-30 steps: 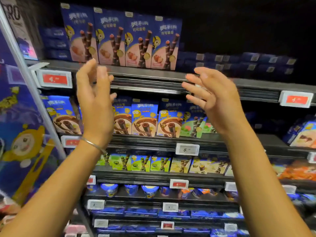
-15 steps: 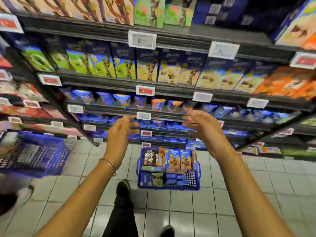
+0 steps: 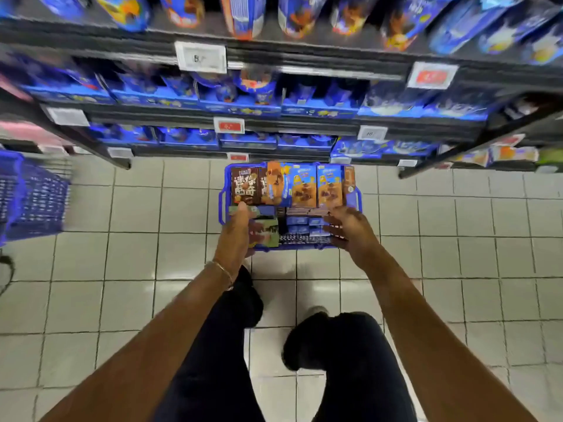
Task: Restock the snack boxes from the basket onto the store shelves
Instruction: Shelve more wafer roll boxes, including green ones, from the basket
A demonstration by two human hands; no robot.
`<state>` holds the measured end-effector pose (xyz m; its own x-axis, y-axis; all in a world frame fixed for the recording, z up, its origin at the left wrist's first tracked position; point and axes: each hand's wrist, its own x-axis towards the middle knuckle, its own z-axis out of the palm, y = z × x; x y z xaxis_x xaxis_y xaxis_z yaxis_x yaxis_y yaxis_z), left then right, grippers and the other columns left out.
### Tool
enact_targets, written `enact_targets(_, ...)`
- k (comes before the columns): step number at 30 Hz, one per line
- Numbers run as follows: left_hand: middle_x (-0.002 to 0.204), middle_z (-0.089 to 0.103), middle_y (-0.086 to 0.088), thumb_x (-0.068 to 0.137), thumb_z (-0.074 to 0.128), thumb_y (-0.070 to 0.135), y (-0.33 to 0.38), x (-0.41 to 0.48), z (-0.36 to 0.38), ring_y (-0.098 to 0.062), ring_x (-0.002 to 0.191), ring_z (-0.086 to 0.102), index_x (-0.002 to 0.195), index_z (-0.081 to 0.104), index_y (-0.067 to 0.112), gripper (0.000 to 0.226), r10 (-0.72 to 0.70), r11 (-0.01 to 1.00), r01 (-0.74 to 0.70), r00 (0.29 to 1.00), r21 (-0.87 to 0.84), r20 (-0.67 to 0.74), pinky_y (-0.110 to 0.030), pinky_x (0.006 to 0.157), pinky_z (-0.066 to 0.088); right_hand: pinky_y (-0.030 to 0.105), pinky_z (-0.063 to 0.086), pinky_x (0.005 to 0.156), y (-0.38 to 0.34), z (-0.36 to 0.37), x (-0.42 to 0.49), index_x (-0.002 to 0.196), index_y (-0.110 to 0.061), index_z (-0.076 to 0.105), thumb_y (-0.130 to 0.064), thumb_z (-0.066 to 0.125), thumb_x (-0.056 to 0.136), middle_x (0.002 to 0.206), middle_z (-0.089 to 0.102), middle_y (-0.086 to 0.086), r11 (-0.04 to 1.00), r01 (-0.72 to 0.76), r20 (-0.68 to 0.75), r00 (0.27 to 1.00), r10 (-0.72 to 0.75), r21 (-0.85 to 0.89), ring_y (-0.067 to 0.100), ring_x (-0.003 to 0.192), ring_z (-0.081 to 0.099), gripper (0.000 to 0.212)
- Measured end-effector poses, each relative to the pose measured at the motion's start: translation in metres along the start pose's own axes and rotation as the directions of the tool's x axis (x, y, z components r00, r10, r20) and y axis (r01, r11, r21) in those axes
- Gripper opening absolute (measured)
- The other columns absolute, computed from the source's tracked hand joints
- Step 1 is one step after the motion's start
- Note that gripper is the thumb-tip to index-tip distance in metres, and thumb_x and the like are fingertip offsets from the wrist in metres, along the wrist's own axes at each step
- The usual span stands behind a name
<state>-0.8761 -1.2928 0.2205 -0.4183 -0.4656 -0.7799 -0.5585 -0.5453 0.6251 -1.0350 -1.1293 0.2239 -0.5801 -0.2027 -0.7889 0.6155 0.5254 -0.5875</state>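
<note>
**Both hands in the basket, nothing lifted yet**

The left hand (image 3: 236, 231) lies with its fingers straight along a green rectangular cardboard box (image 3: 264, 231), which sits just right of the palm with its long axis running away along the fingers. No pinch shows. The right hand (image 3: 348, 228), fingers spread, hovers beside small flat blue packs (image 3: 303, 222). Past both sets of fingertips, upright brown and orange cardboard snack boxes (image 3: 304, 187) stand in the blue plastic basket (image 3: 355, 196). The left hand looks nearer a pick. Beyond rise the dark store shelves (image 3: 304, 124).
</note>
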Motion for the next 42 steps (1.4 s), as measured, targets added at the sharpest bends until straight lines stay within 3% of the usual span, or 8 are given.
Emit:
enact_targets(8, 0.125, 0.073, -0.013, 0.102, 0.008, 0.075, -0.096, 0.162, 0.058, -0.027, 0.103, 0.071, 0.124, 0.068, 0.019, 0.085, -0.061, 0.993, 0.071, 0.992, -0.093, 0.112, -0.048, 0.101, 0.05, 0.026, 0.045, 0.067, 0.148, 0.022, 0.204, 0.107, -0.024, 0.067, -0.033, 0.067, 0.093, 0.097, 0.069, -0.011, 0.996, 0.054, -0.071, 0.996, -0.059, -0.066, 0.01, 0.088, 0.063, 0.016)
enact_targets(13, 0.118, 0.073, -0.005, 0.096, 0.007, 0.083, -0.122, 0.222, 0.086, -0.024, 0.108, 0.069, 0.115, 0.065, 0.022, 0.086, -0.03, 0.987, 0.061, 0.979, -0.152, 0.201, -0.044, 0.087, 0.05, 0.04, 0.044, 0.082, 0.22, 0.039, 0.308, 0.092, -0.019, 0.055, -0.027, 0.07, 0.086, 0.089, 0.058, 0.006, 0.868, 0.224, 0.029, 0.971, -0.236, -0.442, 0.02, 0.087, 0.051, 0.018)
enact_targets(15, 0.123, 0.073, -0.007, 0.096, 0.007, 0.084, -0.132, 0.231, 0.094, -0.026, 0.109, 0.07, 0.117, 0.065, 0.021, 0.088, 0.002, 0.986, 0.031, 0.98, -0.162, 0.2, -0.044, 0.089, 0.049, 0.039, 0.047, 0.088, 0.232, 0.043, 0.331, 0.108, -0.022, 0.059, -0.037, 0.071, 0.08, 0.105, 0.062, 0.003, 0.762, 0.261, 0.077, 0.96, -0.269, -0.593, 0.023, 0.098, 0.054, 0.034)
enact_targets(19, 0.127, 0.074, -0.009, 0.093, 0.006, 0.087, -0.149, 0.234, 0.103, -0.028, 0.112, 0.071, 0.118, 0.065, 0.018, 0.094, 0.043, 0.985, -0.004, 0.974, -0.17, 0.223, -0.046, 0.094, 0.051, 0.046, 0.048, 0.1, 0.234, 0.049, 0.352, 0.13, -0.018, 0.057, -0.043, 0.064, 0.077, 0.137, 0.055, 0.012, 0.353, 0.37, 0.227, 0.895, -0.385, -0.859, 0.034, 0.127, 0.049, 0.059)
enact_targets(23, 0.128, 0.073, -0.009, 0.094, 0.01, 0.087, -0.148, 0.218, 0.105, -0.027, 0.108, 0.073, 0.124, 0.064, 0.017, 0.093, 0.031, 0.978, 0.015, 0.976, -0.206, 0.217, -0.045, 0.089, 0.053, 0.052, 0.049, 0.098, 0.235, 0.047, 0.345, 0.144, -0.014, 0.039, -0.034, 0.072, 0.083, 0.143, 0.038, 0.013, 0.199, 0.353, 0.265, 0.891, -0.368, -0.914, 0.039, 0.127, 0.048, 0.073)
enact_targets(33, 0.123, 0.077, -0.01, 0.095, 0.018, 0.086, -0.148, 0.202, 0.091, -0.029, 0.11, 0.075, 0.131, 0.064, 0.016, 0.091, 0.105, 0.949, -0.051, 0.982, -0.312, 0.157, -0.048, 0.083, 0.056, 0.04, 0.043, 0.095, 0.228, 0.075, 0.351, 0.142, -0.027, 0.047, -0.04, 0.062, 0.09, 0.142, 0.053, -0.002, -0.424, 0.231, 0.371, 0.884, -0.284, -0.876, 0.028, 0.138, 0.035, 0.055)
enact_targets(38, 0.124, 0.076, -0.01, 0.095, 0.018, 0.086, -0.154, 0.198, 0.083, -0.03, 0.111, 0.075, 0.131, 0.065, 0.016, 0.092, 0.104, 0.947, -0.052, 0.983, -0.316, 0.152, -0.049, 0.087, 0.054, 0.042, 0.043, 0.1, 0.225, 0.07, 0.347, 0.131, -0.025, 0.055, -0.047, 0.07, 0.08, 0.131, 0.061, 0.002, -0.341, 0.296, 0.415, 0.834, -0.363, -0.892, 0.029, 0.128, 0.05, 0.058)
enact_targets(42, 0.117, 0.078, -0.009, 0.096, 0.018, 0.086, -0.148, 0.201, 0.074, -0.029, 0.107, 0.075, 0.117, 0.069, 0.016, 0.089, 0.111, 0.939, -0.06, 0.985, -0.338, 0.132, -0.048, 0.085, 0.053, 0.041, 0.052, 0.085, 0.212, 0.045, 0.32, 0.13, -0.018, 0.054, -0.043, 0.078, 0.074, 0.126, 0.055, 0.007, 0.129, 0.534, 0.431, 0.784, -0.447, -0.836, 0.031, 0.114, 0.058, 0.066)
